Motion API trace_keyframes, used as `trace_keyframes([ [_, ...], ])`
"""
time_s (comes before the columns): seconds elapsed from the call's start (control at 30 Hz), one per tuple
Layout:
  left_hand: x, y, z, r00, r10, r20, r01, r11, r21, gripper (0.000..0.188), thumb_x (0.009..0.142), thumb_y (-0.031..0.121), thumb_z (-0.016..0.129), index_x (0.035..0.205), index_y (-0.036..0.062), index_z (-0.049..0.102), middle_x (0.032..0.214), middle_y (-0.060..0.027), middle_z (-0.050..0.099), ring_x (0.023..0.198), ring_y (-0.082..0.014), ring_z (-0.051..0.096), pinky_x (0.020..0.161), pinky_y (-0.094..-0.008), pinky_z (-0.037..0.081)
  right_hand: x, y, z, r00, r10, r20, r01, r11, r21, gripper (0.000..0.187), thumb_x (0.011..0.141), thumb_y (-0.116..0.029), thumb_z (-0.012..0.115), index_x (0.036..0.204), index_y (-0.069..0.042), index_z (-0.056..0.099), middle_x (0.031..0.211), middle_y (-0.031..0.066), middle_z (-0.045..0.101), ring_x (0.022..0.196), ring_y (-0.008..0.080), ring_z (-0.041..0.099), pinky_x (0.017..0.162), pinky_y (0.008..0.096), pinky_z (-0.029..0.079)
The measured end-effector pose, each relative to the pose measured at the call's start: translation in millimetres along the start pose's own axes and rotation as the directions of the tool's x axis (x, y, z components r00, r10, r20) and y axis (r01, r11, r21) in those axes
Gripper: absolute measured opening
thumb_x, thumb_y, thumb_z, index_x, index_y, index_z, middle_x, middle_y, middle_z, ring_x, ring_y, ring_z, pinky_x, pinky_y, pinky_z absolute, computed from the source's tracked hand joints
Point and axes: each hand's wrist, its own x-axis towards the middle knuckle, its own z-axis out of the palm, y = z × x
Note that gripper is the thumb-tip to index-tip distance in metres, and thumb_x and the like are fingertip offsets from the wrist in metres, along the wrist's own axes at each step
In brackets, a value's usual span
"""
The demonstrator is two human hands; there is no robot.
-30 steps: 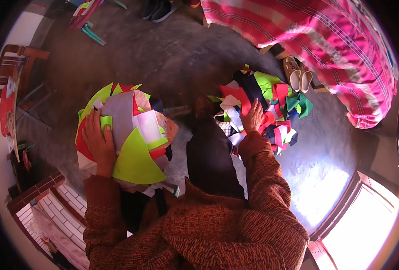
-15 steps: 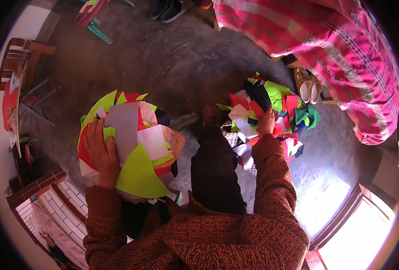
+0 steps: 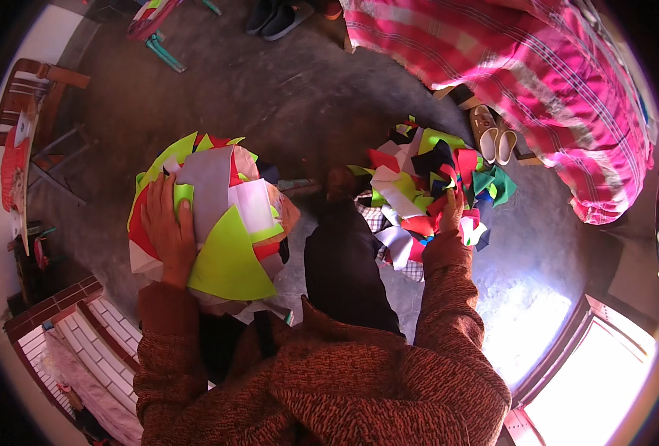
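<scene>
Cloth scraps, soft and light: the stack (image 3: 218, 223) on the lap lies under the flat, open left hand (image 3: 167, 232); the floor pile (image 3: 433, 193) slips apart, so the right hand (image 3: 452, 212), fingers buried, grip unclear, should pinch one edge.

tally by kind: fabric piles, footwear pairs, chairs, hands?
Fabric-scrap heaps: 2 – stack under the left hand, floor pile touched by the right hand
Footwear pairs: 2 – pale shoes, dark shoes
Wooden chairs: 1
Hands: 2
Total: 7
</scene>
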Motion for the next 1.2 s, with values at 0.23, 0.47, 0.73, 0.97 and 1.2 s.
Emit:
trace_keyframes([
  [0.23,-1.9,-3.0,2.0,1.0,-0.006,-0.008,0.006,1.0,0.019,0.047,0.089,0.027,0.04,0.133,0.0107,0.042,0.137,-0.0132,0.04,0.131,-0.0313,0.031,0.107,-0.0468,0.018,-3.5,-24.0,-6.8,0.991,0.11,-0.076,-0.106,0.993,0.058,0.023,0.091,-0.029,0.051,0.094,-0.007,0.053,0.078,0.0022,0.051,0.066,0.0115,0.045,0.057,0.0264,0.039],
  [0.47,-0.4,-1.6,2.1,0.999,-0.042,0.035,0.041,0.999,0.031,0.048,0.09,0.03,0.036,0.133,0.0087,0.041,0.138,-0.0147,0.039,0.131,-0.0318,0.03,0.108,-0.046,0.016,0.9,-9.7,22.1,0.958,0.073,-0.278,-0.205,0.85,-0.485,0.046,0.077,-0.033,0.067,0.104,-0.002,0.048,0.095,0.0189,0.06,0.088,0.0358,0.058,0.078,0.0413,0.044],
  [0.73,-3.8,-3.6,1.9,0.998,-0.057,0.04,0.058,0.998,-0.012,0.048,0.089,0.03,0.039,0.133,0.0101,0.041,0.138,-0.0133,0.038,0.132,-0.0314,0.029,0.107,-0.0479,0.016,0.1,-8.2,58.1,0.967,0.142,-0.212,-0.202,0.934,-0.296,0.057,0.062,-0.015,0.074,0.113,-0.003,0.051,0.103,0.014,0.062,0.092,0.0287,0.061,0.081,0.0369,0.047],
  [0.97,-1.9,-1.5,0.5,1.0,-0.018,0.01,0.018,0.999,-0.031,0.047,0.09,0.03,0.039,0.133,0.0098,0.042,0.138,-0.0133,0.039,0.132,-0.0314,0.03,0.107,-0.0474,0.016,7.4,-11.1,39.6,0.928,0.36,-0.099,-0.37,0.922,-0.111,0.026,0.068,-0.012,0.075,0.089,-0.001,0.066,0.081,0.0053,0.066,0.072,0.0164,0.061,0.065,0.0302,0.047],
  [1.2,-0.7,-1.1,0.4,1.0,-0.03,0.002,0.03,0.999,-0.014,0.047,0.089,0.029,0.04,0.132,0.0115,0.042,0.138,-0.0122,0.04,0.131,-0.031,0.03,0.107,-0.0472,0.017,0.3,-43.1,-21.8,0.948,0.309,-0.072,-0.289,0.935,0.208,0.027,0.075,-0.012,0.068,0.098,0.001,0.063,0.087,0.0049,0.064,0.073,0.0149,0.059,0.065,0.0284,0.046],
])
